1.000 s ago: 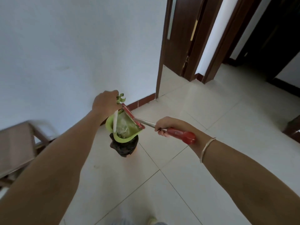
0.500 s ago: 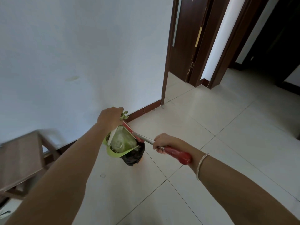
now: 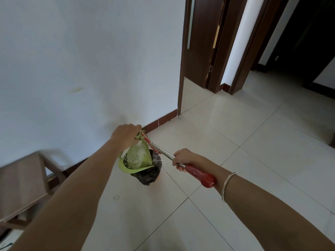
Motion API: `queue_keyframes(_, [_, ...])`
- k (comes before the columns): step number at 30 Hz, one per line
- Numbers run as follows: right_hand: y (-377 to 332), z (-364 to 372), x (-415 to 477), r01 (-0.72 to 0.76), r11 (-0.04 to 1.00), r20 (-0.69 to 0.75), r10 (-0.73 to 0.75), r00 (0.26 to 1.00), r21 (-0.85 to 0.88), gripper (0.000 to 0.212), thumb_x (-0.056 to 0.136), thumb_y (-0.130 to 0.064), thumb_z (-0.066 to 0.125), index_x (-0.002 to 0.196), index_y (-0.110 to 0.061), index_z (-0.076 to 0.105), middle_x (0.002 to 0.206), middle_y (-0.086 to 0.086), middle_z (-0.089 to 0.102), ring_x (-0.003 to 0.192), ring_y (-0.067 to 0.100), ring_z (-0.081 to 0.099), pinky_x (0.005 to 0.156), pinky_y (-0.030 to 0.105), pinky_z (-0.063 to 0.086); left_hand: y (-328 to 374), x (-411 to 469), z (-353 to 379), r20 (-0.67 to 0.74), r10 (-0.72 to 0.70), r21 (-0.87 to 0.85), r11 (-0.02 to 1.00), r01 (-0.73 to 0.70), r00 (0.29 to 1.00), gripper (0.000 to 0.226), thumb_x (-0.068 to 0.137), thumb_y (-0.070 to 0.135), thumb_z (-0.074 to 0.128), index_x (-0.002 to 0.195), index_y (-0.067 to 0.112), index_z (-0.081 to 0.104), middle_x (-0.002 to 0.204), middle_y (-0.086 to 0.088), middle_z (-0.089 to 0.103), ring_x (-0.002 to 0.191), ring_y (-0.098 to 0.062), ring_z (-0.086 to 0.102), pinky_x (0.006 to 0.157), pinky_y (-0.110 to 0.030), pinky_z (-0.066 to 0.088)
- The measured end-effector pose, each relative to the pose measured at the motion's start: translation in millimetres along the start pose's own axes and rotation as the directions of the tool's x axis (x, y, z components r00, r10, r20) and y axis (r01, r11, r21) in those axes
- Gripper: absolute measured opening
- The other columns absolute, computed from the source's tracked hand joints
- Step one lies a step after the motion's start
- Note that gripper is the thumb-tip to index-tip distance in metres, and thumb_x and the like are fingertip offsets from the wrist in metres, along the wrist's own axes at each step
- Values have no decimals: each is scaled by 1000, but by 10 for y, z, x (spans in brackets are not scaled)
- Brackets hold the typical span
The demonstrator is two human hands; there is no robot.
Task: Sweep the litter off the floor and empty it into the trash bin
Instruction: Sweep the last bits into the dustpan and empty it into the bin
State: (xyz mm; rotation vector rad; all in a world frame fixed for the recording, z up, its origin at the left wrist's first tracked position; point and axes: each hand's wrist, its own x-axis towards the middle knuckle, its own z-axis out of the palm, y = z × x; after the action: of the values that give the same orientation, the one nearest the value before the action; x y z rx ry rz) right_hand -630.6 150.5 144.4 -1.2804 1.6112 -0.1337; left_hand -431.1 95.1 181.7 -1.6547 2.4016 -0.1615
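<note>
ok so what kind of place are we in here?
Probably a hallway in a home: pale tiled floor, white wall with a dark skirting board, and dark wooden doors opening onto other rooms. A wooden stool stands by the wall.
</note>
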Motion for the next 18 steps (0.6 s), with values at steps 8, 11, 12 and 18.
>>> queue_keyframes(8, [87, -62, 53, -12, 997, 19, 10, 1000, 74, 23, 85, 3, 48, 66, -7, 43, 56, 9, 45, 17, 4, 38, 28, 11, 31, 58, 62, 65, 21, 46, 80, 996, -47, 999, 36, 89, 18, 52, 123, 9, 45, 97, -9, 66, 87, -25, 65, 68, -29, 47])
queue_keyframes(11, [84, -70, 64, 13, 999, 23, -14, 1000, 34, 27, 87, 1, 49, 62, -8, 42, 57, 6, 44, 20, 2, 40, 29, 13, 32, 70, 79, 70, 43, 68, 125, 990, -72, 997, 35, 90, 19, 52, 122, 8, 45, 98, -9, 66, 88, -25, 65, 68, -28, 46])
queue_keyframes(12, [72, -78, 64, 24, 1000, 27, -23, 999, -10, 28, 87, -1, 49, 61, -9, 43, 57, 5, 44, 24, 2, 41, 31, 12, 32, 77, 80, 65, 54, 76, 144, 986, -83, 996, 33, 90, 19, 52, 120, 8, 46, 99, -9, 66, 89, -25, 65, 69, -29, 47])
queue_keyframes(18, [21, -149, 101, 71, 993, 43, -67, 997, -94, 32, 89, -4, 48, 59, -11, 43, 60, 3, 44, 28, 2, 44, 33, 10, 34, 148, 118, 82, 45, 145, 283, 947, -152, 988, 29, 90, 11, 48, 119, 7, 47, 100, -8, 68, 88, -26, 67, 68, -30, 47])
